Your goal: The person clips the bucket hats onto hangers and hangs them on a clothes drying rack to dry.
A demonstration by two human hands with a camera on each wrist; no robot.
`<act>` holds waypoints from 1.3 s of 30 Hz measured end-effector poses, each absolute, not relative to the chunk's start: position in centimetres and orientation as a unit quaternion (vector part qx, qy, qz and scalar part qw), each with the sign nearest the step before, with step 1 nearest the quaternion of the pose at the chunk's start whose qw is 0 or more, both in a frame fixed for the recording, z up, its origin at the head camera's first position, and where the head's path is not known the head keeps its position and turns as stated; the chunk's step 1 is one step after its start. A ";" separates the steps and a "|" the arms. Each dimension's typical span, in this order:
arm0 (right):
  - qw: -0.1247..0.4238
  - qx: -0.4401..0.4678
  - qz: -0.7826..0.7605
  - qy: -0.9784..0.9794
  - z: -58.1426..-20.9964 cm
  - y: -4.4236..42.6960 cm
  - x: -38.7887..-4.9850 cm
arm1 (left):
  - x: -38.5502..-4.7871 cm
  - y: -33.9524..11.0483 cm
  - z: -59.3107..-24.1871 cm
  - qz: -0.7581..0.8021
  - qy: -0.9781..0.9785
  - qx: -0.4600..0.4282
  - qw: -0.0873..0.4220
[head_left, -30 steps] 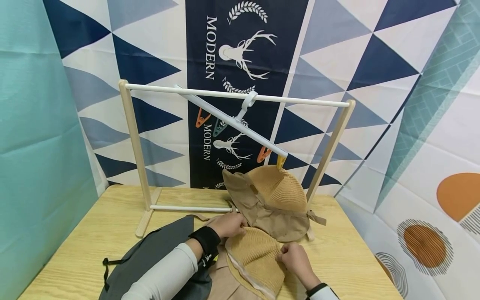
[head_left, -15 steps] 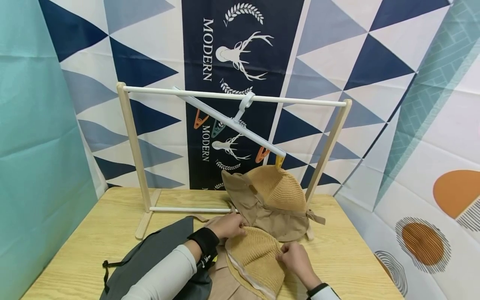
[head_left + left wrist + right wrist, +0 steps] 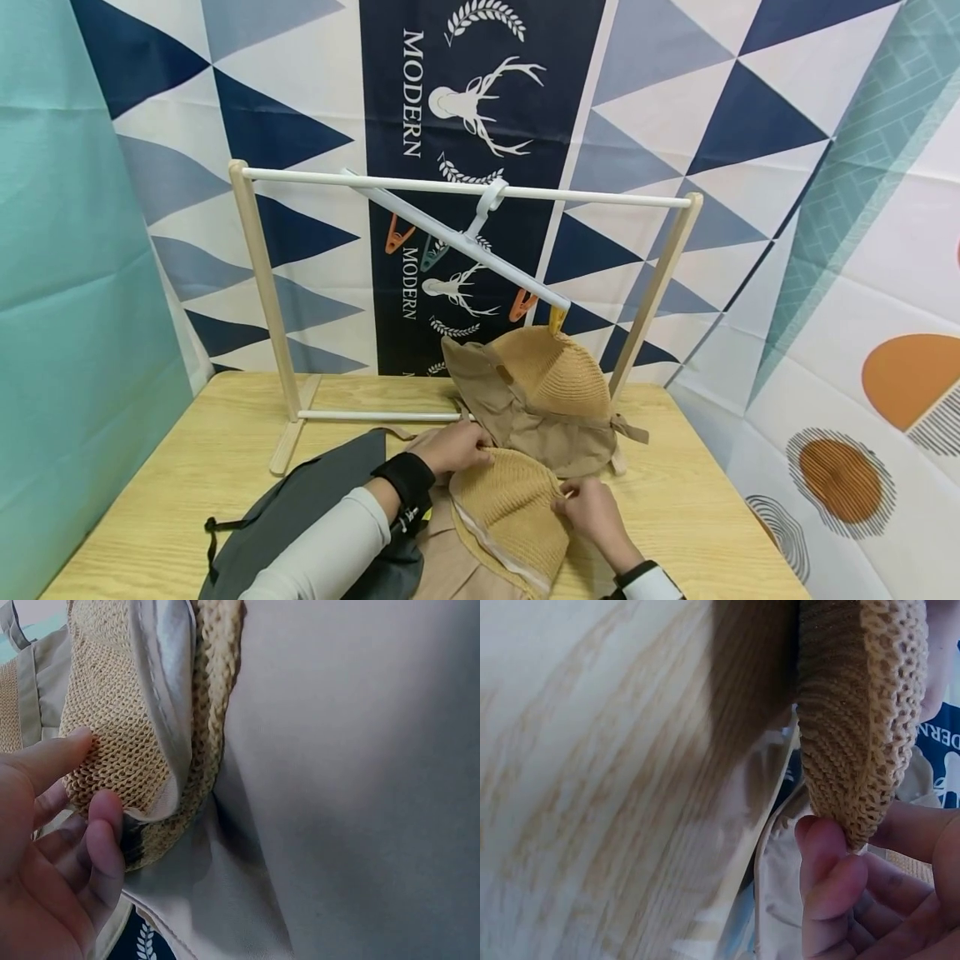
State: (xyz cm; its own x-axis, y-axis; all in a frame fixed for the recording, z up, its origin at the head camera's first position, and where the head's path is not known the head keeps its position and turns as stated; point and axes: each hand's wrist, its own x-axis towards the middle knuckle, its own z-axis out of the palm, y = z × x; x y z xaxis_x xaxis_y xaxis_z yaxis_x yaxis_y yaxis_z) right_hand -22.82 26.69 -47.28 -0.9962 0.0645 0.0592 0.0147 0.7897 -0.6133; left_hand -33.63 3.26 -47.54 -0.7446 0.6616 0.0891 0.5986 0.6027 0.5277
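A tan knitted sun hat (image 3: 513, 508) with a beige cloth flap lies at the table's front, its pale inner band showing. My left hand (image 3: 456, 447) pinches its upper left edge; in the left wrist view thumb and fingers grip the knit (image 3: 120, 727). At the hat's right edge my right hand (image 3: 596, 510) pinches the knit, and in the right wrist view the woven edge (image 3: 859, 750) sits between thumb and fingertips. Behind them a second hat (image 3: 558, 375) hangs from a yellow clip (image 3: 557, 320) at the low end of a tilted hanger (image 3: 465, 243).
A white and wooden rack (image 3: 652, 292) stands on the wooden table (image 3: 675, 500), the hanger hooked on its top bar. Orange clips (image 3: 522, 305) and a dark green clip (image 3: 432, 253) also hang from the hanger. A dark grey bag (image 3: 315, 517) lies under the left forearm.
The head view has shifted slightly. Both hands keep their grip on the lower hat, with almost no movement, and the hanging hat stays in place.
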 end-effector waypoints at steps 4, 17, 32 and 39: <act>0.047 -0.025 0.339 -0.939 -47.1 26.6 -22.7 | -33.6 3.3 -47.5 0.281 0.894 0.344 0.058; 0.067 -0.024 0.352 -0.933 -46.9 26.4 -22.5 | -33.1 3.1 -47.2 0.309 0.893 0.323 0.058; 0.071 -0.028 0.356 -0.931 -46.1 26.2 -22.8 | -33.3 2.7 -46.7 0.317 0.896 0.306 0.053; 0.084 -0.022 0.346 -0.934 -45.5 26.2 -22.6 | -33.3 2.6 -46.7 0.322 0.897 0.298 0.056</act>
State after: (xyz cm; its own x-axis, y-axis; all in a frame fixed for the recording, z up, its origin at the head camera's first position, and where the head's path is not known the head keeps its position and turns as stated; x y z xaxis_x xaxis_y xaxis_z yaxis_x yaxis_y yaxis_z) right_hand -22.64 26.17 -45.51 -0.9850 0.0982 0.1416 -0.0176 0.7599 -0.6498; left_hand -33.31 2.59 -46.68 -0.8160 0.5706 0.0925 0.4992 0.6148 0.6107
